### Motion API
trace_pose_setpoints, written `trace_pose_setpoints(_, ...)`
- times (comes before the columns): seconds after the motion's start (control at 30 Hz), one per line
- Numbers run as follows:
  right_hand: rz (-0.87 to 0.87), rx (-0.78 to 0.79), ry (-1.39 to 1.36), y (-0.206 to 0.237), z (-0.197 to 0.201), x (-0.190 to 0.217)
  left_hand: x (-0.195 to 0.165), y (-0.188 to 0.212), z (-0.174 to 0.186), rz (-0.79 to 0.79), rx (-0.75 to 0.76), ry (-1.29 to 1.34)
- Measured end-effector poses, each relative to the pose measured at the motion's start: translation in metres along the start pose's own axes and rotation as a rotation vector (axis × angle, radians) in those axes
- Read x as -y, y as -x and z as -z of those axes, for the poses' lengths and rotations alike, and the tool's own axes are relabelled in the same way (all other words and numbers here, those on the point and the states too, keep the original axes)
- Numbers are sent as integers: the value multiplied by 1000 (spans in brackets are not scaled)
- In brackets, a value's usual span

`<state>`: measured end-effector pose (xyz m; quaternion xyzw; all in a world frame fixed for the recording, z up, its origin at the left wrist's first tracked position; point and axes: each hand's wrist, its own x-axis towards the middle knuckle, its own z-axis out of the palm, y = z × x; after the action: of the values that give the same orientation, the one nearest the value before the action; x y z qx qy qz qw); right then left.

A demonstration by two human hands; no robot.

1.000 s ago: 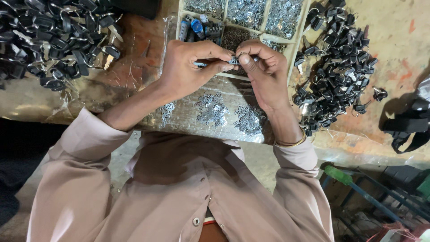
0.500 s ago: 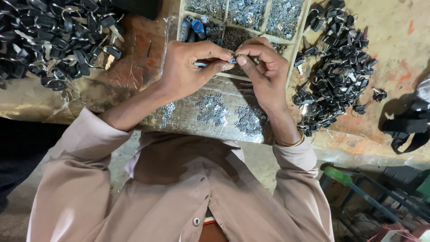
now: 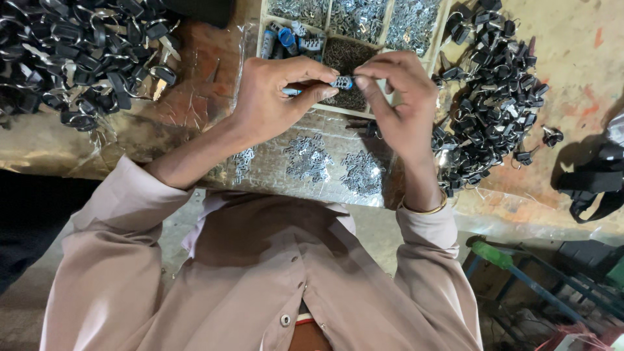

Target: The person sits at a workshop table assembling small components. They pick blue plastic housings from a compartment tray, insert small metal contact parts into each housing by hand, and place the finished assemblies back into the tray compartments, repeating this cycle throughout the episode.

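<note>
Blue and silver, the small cylinder point(image 3: 340, 82) sits pinched between my two hands, above the divided tray. My left hand point(image 3: 273, 97) closes around its near end, thumb underneath and forefinger curled over the top, so the piece runs sideways out toward my other fingers. My right hand point(image 3: 400, 107) meets it from the far side, fingertips point(image 3: 361, 82) pressed shut on its silver tip; the rest of those fingers are bent inward over the palm.

Directly beyond my fingertips lies the wooden tray point(image 3: 380, 29), its compartments filled with small shiny metal parts, one dark compartment right behind the cylinder, and a few more blue cylinders point(image 3: 286, 38) in the compartment past my left knuckles. Below my wrists, three little heaps of silver bits point(image 3: 309, 159) rest on a foil-like sheet point(image 3: 273, 175). Outside my right hand spreads a pile of black parts point(image 3: 494, 97); well out past my left forearm lies a bigger black heap point(image 3: 78, 58) with wire loops in it.
</note>
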<state>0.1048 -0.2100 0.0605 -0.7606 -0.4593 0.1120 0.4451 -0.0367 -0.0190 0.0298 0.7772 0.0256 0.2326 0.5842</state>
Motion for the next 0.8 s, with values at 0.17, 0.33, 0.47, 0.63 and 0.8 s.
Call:
trace_pose_setpoints(0.17,-127,-10,-266,2,-7,5,0,1,0,-8,3,6)
trace_pose_setpoints(0.33,-127,-14,-216,5,-11,10,-1,2,0,1,-13,10)
trace_pose_setpoints(0.47,-14,-21,-174,4,-13,10,0,2,-1,-6,-16,13)
trace_pose_setpoints(0.63,165,-3,112,1,-5,17,2,3,-2,-14,-9,24)
trace_pose_setpoints(0.8,251,61,251,0,2,23,2,5,-4,-37,0,-98)
